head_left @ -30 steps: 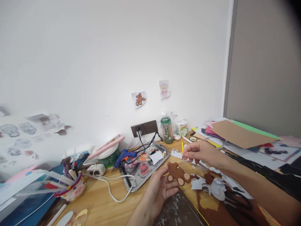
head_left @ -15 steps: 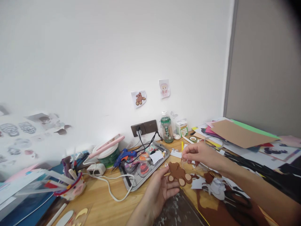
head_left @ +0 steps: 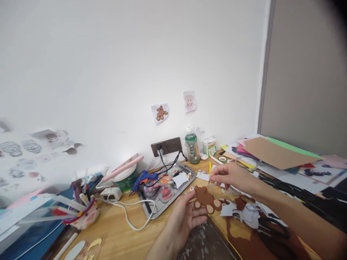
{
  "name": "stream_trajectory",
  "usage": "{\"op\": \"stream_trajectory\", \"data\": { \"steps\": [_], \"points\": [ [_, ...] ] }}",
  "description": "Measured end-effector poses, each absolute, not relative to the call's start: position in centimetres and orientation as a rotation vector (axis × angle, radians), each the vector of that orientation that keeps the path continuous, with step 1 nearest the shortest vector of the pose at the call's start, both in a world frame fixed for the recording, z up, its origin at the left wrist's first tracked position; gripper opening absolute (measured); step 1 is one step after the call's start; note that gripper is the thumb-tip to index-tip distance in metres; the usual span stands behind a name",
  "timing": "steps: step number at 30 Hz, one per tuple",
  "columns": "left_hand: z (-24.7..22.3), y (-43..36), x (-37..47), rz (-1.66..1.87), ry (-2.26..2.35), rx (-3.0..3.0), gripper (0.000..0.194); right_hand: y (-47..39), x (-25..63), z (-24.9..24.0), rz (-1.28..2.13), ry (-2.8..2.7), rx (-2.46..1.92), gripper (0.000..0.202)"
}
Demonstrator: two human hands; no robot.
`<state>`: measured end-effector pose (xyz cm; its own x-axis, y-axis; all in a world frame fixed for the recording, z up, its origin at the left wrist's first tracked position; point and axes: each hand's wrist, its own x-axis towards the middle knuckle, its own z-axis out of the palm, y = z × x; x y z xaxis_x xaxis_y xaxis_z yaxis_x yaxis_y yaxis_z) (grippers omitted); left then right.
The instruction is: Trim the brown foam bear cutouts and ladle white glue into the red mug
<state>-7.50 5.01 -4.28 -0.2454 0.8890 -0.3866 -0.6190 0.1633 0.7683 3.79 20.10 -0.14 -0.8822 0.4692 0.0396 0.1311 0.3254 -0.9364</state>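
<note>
Bare wood on surface (head_left: 121,233) between pen cup (head_left: 86,216) and left hand (head_left: 185,218); right forearm partly covers paper scraps (head_left: 249,215). Left hand half-open, brown bear cutout (head_left: 204,198) held between thumb and fingers; right hand (head_left: 229,176) near it, fingertips drawn together (cannot tell if gripping anything)

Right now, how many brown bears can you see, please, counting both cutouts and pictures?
2: one bear cutout held in the left hand, and one bear picture on the wall. Others may be hidden.
</note>
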Motion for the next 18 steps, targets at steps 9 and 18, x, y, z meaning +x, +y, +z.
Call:
{"op": "stream_trajectory", "data": {
  "steps": [9,18],
  "points": [
    [-4.09,4.97,-7.46,1.456,1.113,0.313,0.042,20.40,3.76,-0.13,1.533,-2.358,-0.529,0.021],
    [-4.36,5.04,-7.50,1.454,1.123,0.318,0.041,20.38,3.62,-0.48,1.498,-2.374,-0.540,0.023]
  ]
}}
